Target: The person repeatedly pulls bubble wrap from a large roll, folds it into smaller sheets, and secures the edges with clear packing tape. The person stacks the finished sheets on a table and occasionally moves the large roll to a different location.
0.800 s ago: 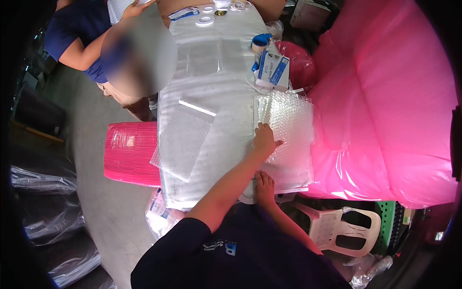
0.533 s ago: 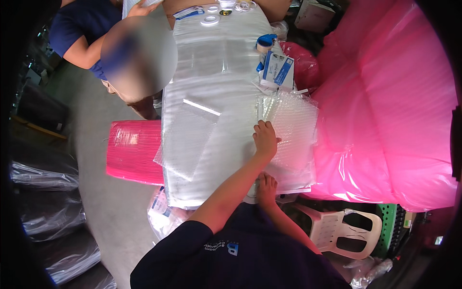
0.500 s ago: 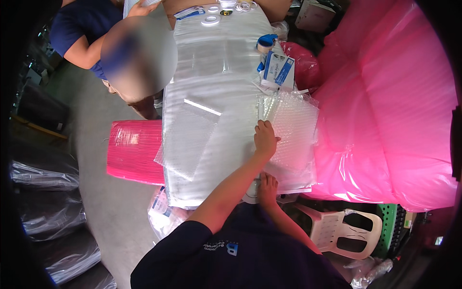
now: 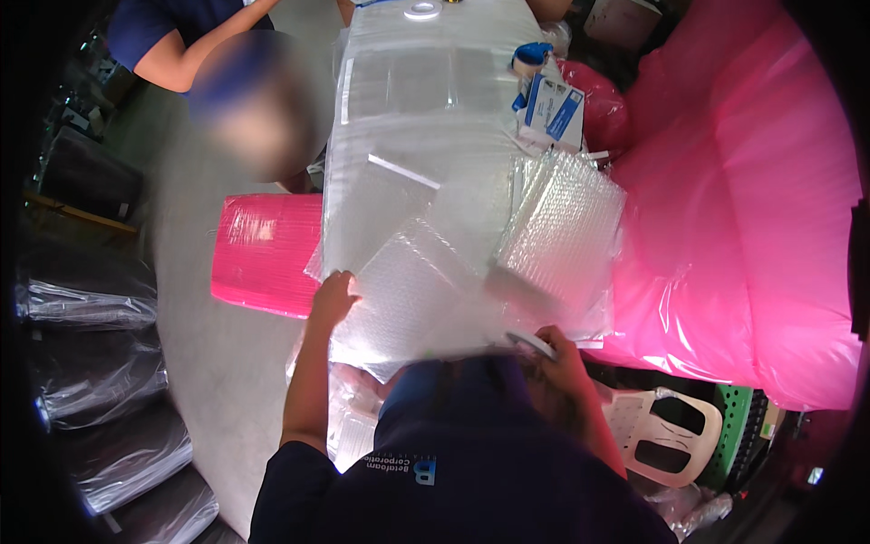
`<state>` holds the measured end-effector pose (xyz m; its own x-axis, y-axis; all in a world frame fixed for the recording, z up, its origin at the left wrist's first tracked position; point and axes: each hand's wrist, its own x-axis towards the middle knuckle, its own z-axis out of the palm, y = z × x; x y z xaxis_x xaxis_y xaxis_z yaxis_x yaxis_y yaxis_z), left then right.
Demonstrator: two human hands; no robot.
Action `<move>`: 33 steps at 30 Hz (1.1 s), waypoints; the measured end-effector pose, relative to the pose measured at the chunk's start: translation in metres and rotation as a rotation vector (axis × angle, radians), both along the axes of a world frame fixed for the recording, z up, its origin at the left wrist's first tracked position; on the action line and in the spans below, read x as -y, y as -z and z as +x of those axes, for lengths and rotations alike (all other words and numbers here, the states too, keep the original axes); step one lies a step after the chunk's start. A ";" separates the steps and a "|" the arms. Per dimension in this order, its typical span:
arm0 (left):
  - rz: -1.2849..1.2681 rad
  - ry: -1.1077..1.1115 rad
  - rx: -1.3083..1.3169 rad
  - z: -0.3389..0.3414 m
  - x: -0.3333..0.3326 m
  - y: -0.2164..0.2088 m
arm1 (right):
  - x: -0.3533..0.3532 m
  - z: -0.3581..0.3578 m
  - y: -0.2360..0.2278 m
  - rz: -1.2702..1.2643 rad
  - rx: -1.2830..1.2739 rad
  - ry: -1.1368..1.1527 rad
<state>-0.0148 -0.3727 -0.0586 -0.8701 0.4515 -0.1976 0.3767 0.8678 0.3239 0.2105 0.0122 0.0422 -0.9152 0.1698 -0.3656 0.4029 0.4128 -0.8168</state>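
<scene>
A clear bubble-wrap pouch [image 4: 399, 281] lies slanted on the table in front of me. My left hand [image 4: 337, 297] pinches its left edge. It partly overlaps another clear pouch with a white strip [image 4: 385, 195] along its top. At the near right, my right hand [image 4: 564, 360] grips a white tape roll [image 4: 531, 344], held on edge close to my body. Just beyond that hand is a stack of bubble-wrap pouches [image 4: 566, 236].
The padded table [image 4: 471, 195] carries a blue-and-white box [image 4: 553, 111], a blue tape dispenser [image 4: 531, 58] and a white ring-shaped roll [image 4: 422, 10]. Large pink wrapped bulk [image 4: 725, 227] borders the right. A pink bundle [image 4: 267, 258], co-worker [image 4: 149, 41] and beige chair [image 4: 666, 440] stand around.
My left hand has moved left from the stack, and a bubble-wrap pouch now lies before me in its grasp. My right hand has shifted right with the tape roll, now tilted up.
</scene>
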 end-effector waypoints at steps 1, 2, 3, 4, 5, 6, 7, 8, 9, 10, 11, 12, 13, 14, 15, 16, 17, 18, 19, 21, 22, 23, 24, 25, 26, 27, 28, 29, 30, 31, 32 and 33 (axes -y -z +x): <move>0.085 -0.012 -0.124 0.006 -0.013 -0.006 | -0.006 0.003 0.000 -0.034 -0.051 0.023; 0.171 -0.026 -0.248 0.017 -0.036 -0.010 | -0.009 0.004 -0.001 -0.067 -0.103 0.045; 0.253 -0.050 -0.376 0.029 -0.059 -0.016 | -0.008 0.001 -0.005 -0.100 -0.130 0.061; 0.490 -0.200 0.007 0.042 -0.078 -0.010 | -0.005 -0.004 -0.011 -0.132 -0.162 0.068; 0.721 -0.347 0.398 0.054 -0.098 -0.003 | -0.004 -0.008 -0.018 -0.161 -0.192 0.075; 0.875 -0.338 0.655 0.062 -0.118 -0.004 | -0.003 -0.012 -0.024 -0.214 -0.135 0.090; 1.026 -0.321 0.913 0.068 -0.135 -0.007 | -0.001 -0.012 -0.024 -0.249 -0.157 0.094; 0.880 -0.239 0.517 0.072 -0.150 -0.010 | 0.001 -0.013 -0.023 -0.283 -0.179 0.101; 0.715 -0.156 0.126 0.076 -0.162 -0.013 | 0.004 -0.014 -0.022 -0.320 -0.203 0.106; 0.528 -0.072 -0.257 0.077 -0.166 -0.014 | 0.011 -0.016 -0.029 -0.369 -0.181 0.156; 0.472 0.029 -0.214 0.081 -0.159 -0.010 | 0.020 -0.018 -0.042 -0.419 -0.158 0.206; 0.423 0.133 -0.170 0.088 -0.148 -0.001 | 0.026 -0.019 -0.051 -0.460 -0.137 0.260; 0.372 0.234 -0.127 0.090 -0.142 0.003 | 0.028 -0.018 -0.053 -0.451 -0.121 0.278; 0.470 0.196 0.065 0.088 -0.140 0.008 | 0.030 -0.016 -0.055 -0.443 -0.104 0.296; 0.564 0.163 0.265 0.086 -0.138 0.010 | 0.033 -0.011 -0.056 -0.433 -0.083 0.324; 0.648 0.125 0.466 0.084 -0.138 0.005 | 0.033 -0.006 -0.038 -0.562 -0.124 0.381; 0.752 -0.041 0.695 0.082 -0.144 0.000 | 0.027 -0.002 -0.029 -0.486 -0.143 0.320; 0.845 -0.216 0.918 0.077 -0.157 -0.022 | 0.022 -0.002 -0.025 -0.414 -0.164 0.257; 0.927 -0.399 1.137 0.072 -0.163 -0.035 | 0.020 -0.001 -0.021 -0.343 -0.185 0.196; 0.964 -0.371 1.228 0.067 -0.166 -0.028 | 0.022 0.001 -0.002 -0.416 -0.241 0.188; 0.983 -0.354 1.276 0.064 -0.169 -0.023 | 0.022 0.003 0.003 -0.448 -0.269 0.185; 0.919 -0.299 1.085 0.060 -0.169 -0.018 | 0.022 0.005 0.007 -0.343 -0.253 0.140; 0.852 -0.242 0.900 0.056 -0.167 -0.015 | 0.027 0.002 0.000 -0.238 -0.233 0.098; 0.784 -0.182 0.716 0.051 -0.164 -0.011 | 0.031 0.000 -0.003 -0.133 -0.210 0.057; 0.790 -0.163 0.502 0.044 -0.163 -0.007 | 0.033 0.001 0.002 -0.058 -0.134 0.019; 0.795 -0.143 0.291 0.035 -0.162 -0.006 | 0.038 0.001 0.004 0.031 -0.125 -0.027; 0.787 -0.202 0.260 0.025 -0.164 -0.013 | 0.044 0.000 0.006 0.114 -0.118 -0.074; 0.778 -0.260 0.228 0.016 -0.166 -0.019 | 0.048 0.001 0.009 0.196 -0.110 -0.120; 0.785 -0.283 0.177 0.007 -0.164 -0.016 | 0.052 0.004 0.014 0.243 -0.012 -0.146; 0.792 -0.304 0.125 -0.001 -0.162 -0.009 | 0.054 0.005 0.018 0.263 0.023 -0.156; 0.799 -0.324 0.073 -0.007 -0.161 -0.001 | 0.056 0.006 0.021 0.282 0.059 -0.166; 0.766 -0.291 0.088 -0.009 -0.159 0.009 | 0.058 0.006 0.023 0.303 0.092 -0.180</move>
